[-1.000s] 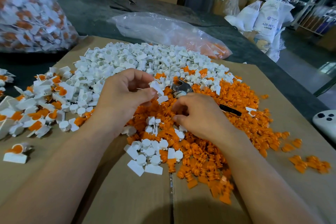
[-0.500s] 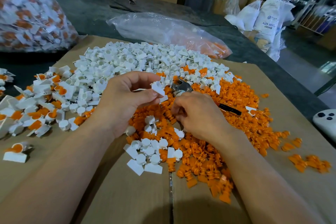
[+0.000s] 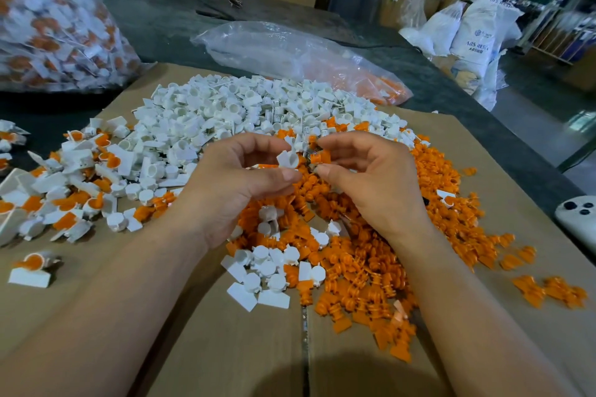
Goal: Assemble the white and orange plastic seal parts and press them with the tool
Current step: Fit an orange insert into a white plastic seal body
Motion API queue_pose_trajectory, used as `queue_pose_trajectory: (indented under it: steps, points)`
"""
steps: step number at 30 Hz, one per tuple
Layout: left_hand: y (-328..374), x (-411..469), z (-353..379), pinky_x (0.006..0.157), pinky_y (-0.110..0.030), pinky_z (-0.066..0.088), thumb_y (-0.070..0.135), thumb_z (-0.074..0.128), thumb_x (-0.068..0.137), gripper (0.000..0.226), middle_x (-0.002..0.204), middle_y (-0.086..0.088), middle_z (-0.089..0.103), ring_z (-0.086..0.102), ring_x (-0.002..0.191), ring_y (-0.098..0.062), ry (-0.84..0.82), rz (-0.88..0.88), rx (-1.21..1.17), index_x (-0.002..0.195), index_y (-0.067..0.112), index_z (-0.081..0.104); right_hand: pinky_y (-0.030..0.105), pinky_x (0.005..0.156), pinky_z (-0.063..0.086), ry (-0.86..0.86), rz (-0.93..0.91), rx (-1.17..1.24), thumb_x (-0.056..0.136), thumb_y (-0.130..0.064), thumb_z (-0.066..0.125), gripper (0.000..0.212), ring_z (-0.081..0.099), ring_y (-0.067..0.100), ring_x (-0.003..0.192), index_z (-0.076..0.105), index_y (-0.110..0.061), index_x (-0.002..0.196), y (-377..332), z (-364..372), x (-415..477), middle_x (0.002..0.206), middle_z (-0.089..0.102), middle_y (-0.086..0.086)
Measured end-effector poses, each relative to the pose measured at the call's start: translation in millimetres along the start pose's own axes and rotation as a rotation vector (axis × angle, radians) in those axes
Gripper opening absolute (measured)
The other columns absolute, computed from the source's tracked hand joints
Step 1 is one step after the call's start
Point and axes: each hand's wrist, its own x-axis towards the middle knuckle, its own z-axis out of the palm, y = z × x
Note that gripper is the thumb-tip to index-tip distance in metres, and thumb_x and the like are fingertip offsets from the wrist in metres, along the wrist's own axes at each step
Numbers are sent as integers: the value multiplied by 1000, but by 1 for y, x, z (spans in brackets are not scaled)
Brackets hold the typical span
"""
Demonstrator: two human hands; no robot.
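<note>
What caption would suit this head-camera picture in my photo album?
Left hand pinches a white seal part, right hand an orange part, above heaps of loose parts on cardboard.

One left hand (image 3: 235, 190), one right hand (image 3: 377, 184), two clear plastic bags (image 3: 48, 19) (image 3: 290, 51), countless white plastic seal parts (image 3: 209, 113), countless orange plastic seal parts (image 3: 371, 271).

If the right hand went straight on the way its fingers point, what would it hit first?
Likely the white part pinched in the left hand: the right hand points its orange part at it from close by, though depth is unclear.
</note>
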Motion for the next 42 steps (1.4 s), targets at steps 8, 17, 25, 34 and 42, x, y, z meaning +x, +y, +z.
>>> queue_pose_trajectory:
  steps: [8, 17, 25, 34, 42]
  points:
    - [-1, 0, 0, 61, -20, 55, 12, 70, 50, 37, 59, 4, 65, 68, 62, -13, -40, 24, 54, 87, 11, 67, 11, 66, 46, -24, -118, -19, 74, -6, 73, 41, 56, -2, 69, 60, -43, 88, -5, 8, -6, 70, 58, -14]
    - [-1, -1, -1, 63, -22, 56, 13, 72, 48, 37, 80, -15, 65, 68, 74, -23, -53, 24, 56, 85, 13, 70, 12, 66, 46, -7, -129, -75, 75, -6, 72, 32, 57, 1, 71, 62, -32, 93, -5, 7, -6, 69, 58, -15]
    - [-1, 0, -2, 59, -21, 56, 13, 71, 48, 34, 59, 3, 66, 68, 62, -13, -34, 27, 54, 82, 12, 69, 19, 75, 50, -81, -162, -50, 78, -7, 70, 42, 60, 8, 77, 57, -44, 94, -3, 5, -6, 77, 62, -9]
    - [2, -2, -1, 57, -18, 54, 18, 73, 42, 29, 66, -1, 71, 69, 63, -13, -45, 24, 0, 71, 20, 77, 14, 83, 47, -67, -254, -35, 79, -7, 65, 38, 58, -1, 93, 56, -27, 110, 1, 7, -5, 94, 59, -18]
    - [1, -3, 0, 58, -18, 54, 11, 69, 53, 21, 68, -5, 72, 70, 64, -14, -48, 13, -11, 71, 16, 76, 13, 84, 47, -15, -270, -3, 77, 0, 64, 37, 60, -1, 93, 61, -20, 108, 3, 9, -5, 94, 61, -18]
